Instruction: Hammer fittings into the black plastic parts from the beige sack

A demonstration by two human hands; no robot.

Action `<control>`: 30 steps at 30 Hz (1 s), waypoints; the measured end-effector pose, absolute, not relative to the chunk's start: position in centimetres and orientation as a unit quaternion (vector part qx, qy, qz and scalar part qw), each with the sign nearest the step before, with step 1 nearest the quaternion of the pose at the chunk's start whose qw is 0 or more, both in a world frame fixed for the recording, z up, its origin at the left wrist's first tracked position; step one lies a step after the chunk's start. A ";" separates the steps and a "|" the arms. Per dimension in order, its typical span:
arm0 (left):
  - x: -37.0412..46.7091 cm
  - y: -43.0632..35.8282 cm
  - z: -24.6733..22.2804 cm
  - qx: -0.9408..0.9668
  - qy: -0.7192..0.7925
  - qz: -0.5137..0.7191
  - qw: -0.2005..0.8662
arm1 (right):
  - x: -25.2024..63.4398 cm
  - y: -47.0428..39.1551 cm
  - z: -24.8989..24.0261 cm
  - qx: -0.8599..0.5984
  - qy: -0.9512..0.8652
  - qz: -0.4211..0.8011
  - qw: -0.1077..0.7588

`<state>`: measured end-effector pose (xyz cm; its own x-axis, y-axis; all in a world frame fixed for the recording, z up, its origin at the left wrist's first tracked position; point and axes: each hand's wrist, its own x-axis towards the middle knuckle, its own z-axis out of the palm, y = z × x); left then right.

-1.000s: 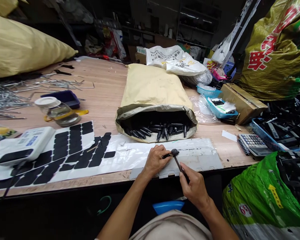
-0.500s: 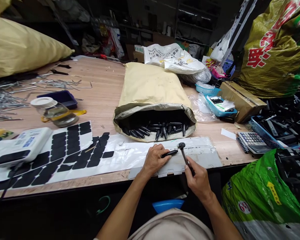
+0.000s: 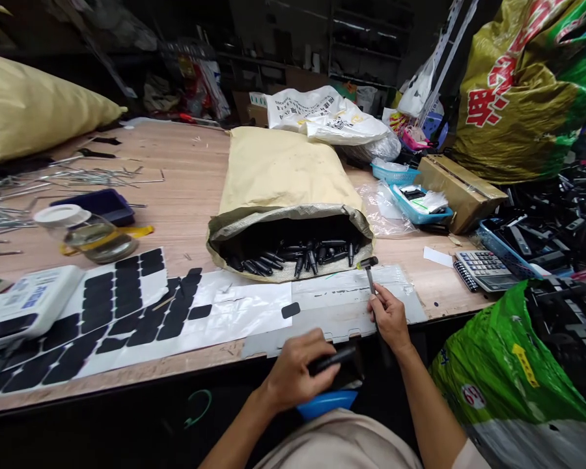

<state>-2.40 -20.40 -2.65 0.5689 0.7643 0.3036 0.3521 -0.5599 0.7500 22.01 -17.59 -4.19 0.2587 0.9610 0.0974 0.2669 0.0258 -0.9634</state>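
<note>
Black tube [image 3: 339,358], just 1, is pinched by the left hand [image 3: 295,368] before the table's [image 3: 185,156] near edge; the right hand [image 3: 389,317] grips a hammer [image 3: 368,262]. Similar pieces [image 3: 312,259] fill part of the sack [image 3: 288,169]; how many are finished or left, I cannot tell.

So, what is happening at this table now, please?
A person's left hand grips a dark, slim piece just off the near edge of the table. The right hand holds a hammer by its handle, over the grey board. Behind the board, a pale yellow sack lies with its mouth open toward the person, with many black pieces inside.
</note>
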 end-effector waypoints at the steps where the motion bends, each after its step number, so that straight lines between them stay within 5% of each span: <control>1: -2.2 -21.8 -3.1 0.833 0.335 0.287 0.336 | 22.0 -17.6 -4.2 -0.607 -0.510 0.337 0.508; 10: -0.8 -24.4 -7.8 0.787 0.502 0.030 0.358 | 21.9 -17.6 -4.6 -0.614 -0.518 0.307 0.510; 15: -0.9 -21.5 -3.0 0.787 0.439 0.149 0.407 | 21.8 -17.8 -4.4 -0.615 -0.526 0.292 0.510; 20: -1.8 -13.2 -0.1 0.688 0.604 0.355 0.189 | 21.7 -17.7 -4.5 -0.619 -0.525 0.284 0.510; 23: -2.3 -8.3 -0.5 0.661 0.668 0.322 0.113 | 21.8 -17.7 -4.6 -0.617 -0.528 0.286 0.509; 30: -2.6 -6.4 -1.5 0.641 0.722 0.228 0.124 | 21.8 -17.6 -4.5 -0.615 -0.524 0.285 0.516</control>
